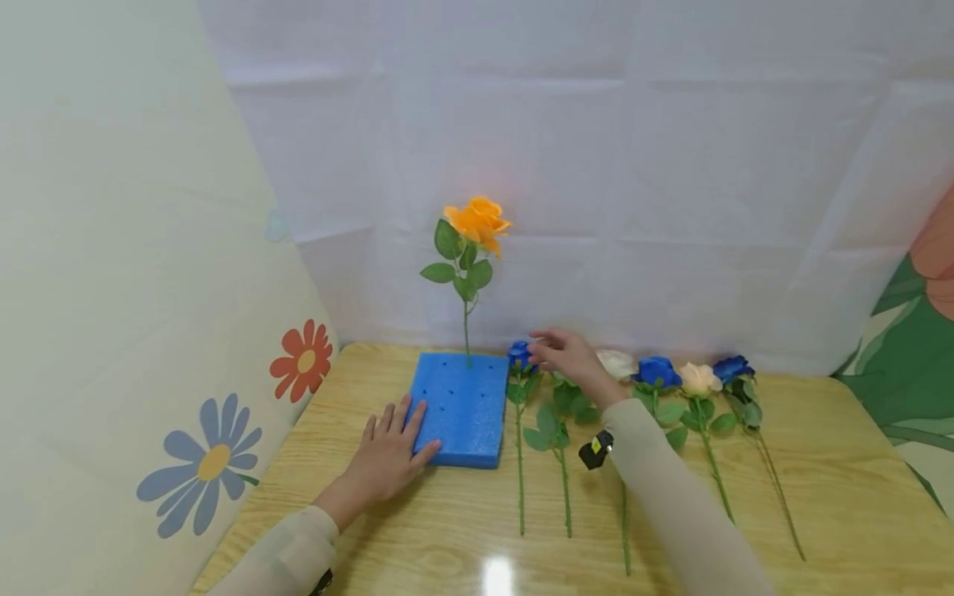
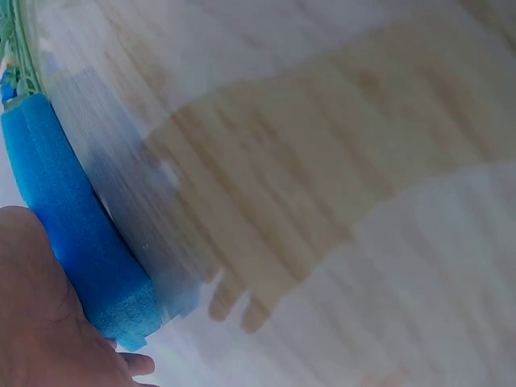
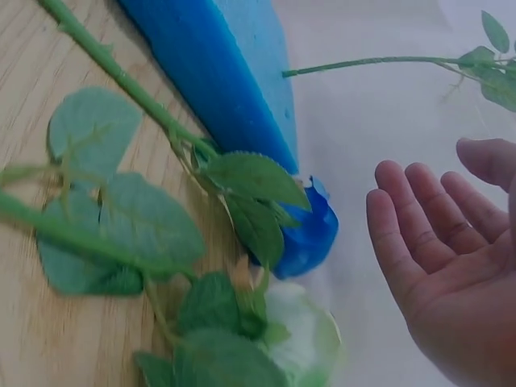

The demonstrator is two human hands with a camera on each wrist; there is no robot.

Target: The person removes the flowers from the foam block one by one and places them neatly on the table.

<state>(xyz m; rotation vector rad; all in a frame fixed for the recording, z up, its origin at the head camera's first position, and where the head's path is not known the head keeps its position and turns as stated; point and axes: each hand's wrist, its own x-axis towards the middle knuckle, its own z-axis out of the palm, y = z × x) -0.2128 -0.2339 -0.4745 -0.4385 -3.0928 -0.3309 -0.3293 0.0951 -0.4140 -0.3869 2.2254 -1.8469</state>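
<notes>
An orange artificial rose (image 1: 478,223) stands upright, its green stem stuck in the back part of a blue foam block (image 1: 465,422) dotted with small holes. My left hand (image 1: 391,454) rests on the block's left edge, fingers spread. My right hand (image 1: 570,358) is raised above the flower heads to the right of the block, holding nothing, its fingers loosely bent in the right wrist view. Nearest to it lies a blue rose (image 3: 302,238) beside the block, with a white rose (image 3: 302,334) next to that one.
More roses lie in a row on the wooden table (image 1: 835,463): a white one (image 1: 617,364), a blue one (image 1: 657,372), a peach one (image 1: 701,379) and a dark blue one (image 1: 733,368). Their stems point toward the front. A white cloth (image 1: 596,165) hangs behind the table.
</notes>
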